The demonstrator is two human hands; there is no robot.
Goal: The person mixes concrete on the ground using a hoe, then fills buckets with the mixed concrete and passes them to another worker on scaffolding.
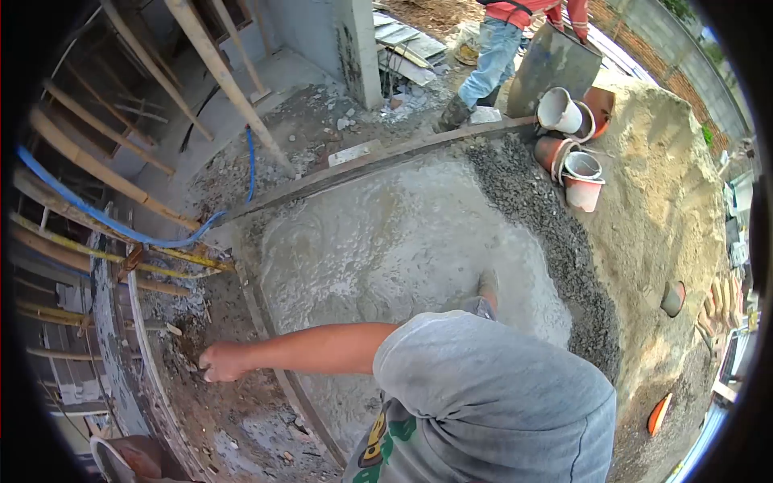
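My right hand (pixel 223 362) reaches out to the left on a bare forearm, above the dirt strip beside a wooden form board (pixel 256 302). Its fingers are curled closed; a small dark bit shows at the fingertips, too small to name. My left hand is out of view. Wet grey cement mix (pixel 386 233) spreads inside the boards, and a foot (pixel 488 288) stands in it just above my grey sleeve. Dark gravel (pixel 555 233) borders the mix on the right.
Wooden poles (pixel 229 72) and a blue hose (pixel 121 229) stand at left. Another person in jeans (pixel 489 60) is beside a drum (pixel 551 68) at the top. Buckets (pixel 583 193) sit by a sand pile (pixel 656 177). Another bucket (pixel 109 460) is at lower left.
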